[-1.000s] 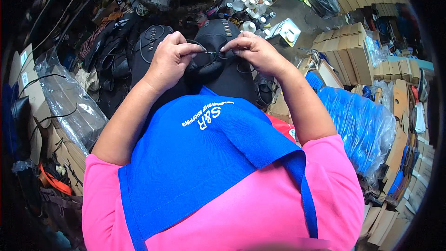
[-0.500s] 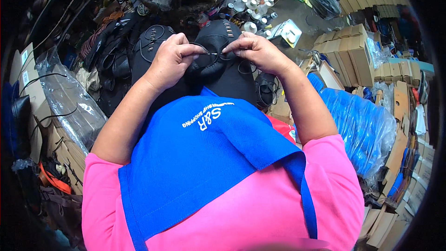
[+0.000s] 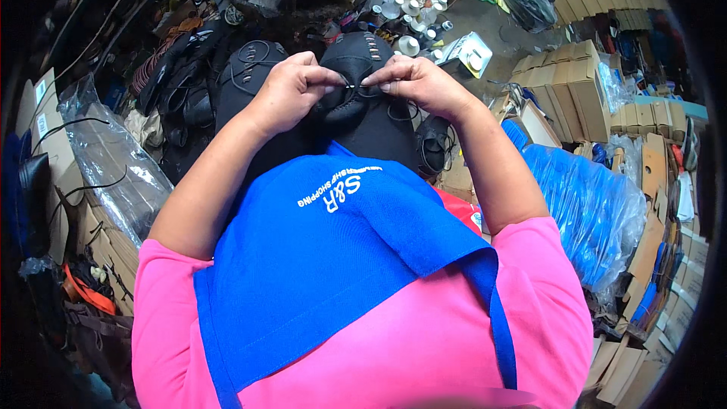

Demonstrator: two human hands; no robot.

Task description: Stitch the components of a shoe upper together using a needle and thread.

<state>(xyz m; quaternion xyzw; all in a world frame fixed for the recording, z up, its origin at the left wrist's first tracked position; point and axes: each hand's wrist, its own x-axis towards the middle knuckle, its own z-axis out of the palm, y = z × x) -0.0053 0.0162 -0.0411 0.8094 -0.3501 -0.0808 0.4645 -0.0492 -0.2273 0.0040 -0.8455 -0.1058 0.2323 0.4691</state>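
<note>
A black leather shoe piece (image 3: 338, 117) lies over my knees, with a row of lacing stitches on the black piece (image 3: 371, 47) just above it. My left hand (image 3: 297, 93) pinches a thin black lace at the shoe piece's edge, thumb and forefinger pressed together. Opposite it, my right hand (image 3: 422, 86) is closed in a pinch on the same edge. Between the two sets of fingertips shows a small light glint, too small to name. Another black laced piece (image 3: 254, 59) rests on my left knee, its cord lying loose.
A blue apron (image 3: 333, 257) covers my lap. Ahead stand several white bottles (image 3: 413, 7). Stacked cardboard pieces (image 3: 564, 87) and a plastic-wrapped blue bundle (image 3: 583, 212) lie to the right. Clear plastic sheeting (image 3: 117, 163) and dark shoe parts (image 3: 189, 106) are on the left.
My left hand has moved slightly right, its fingertips closer to the right ones. The lace that looped over its fingers has shifted. My right hand stays nearly in place.
</note>
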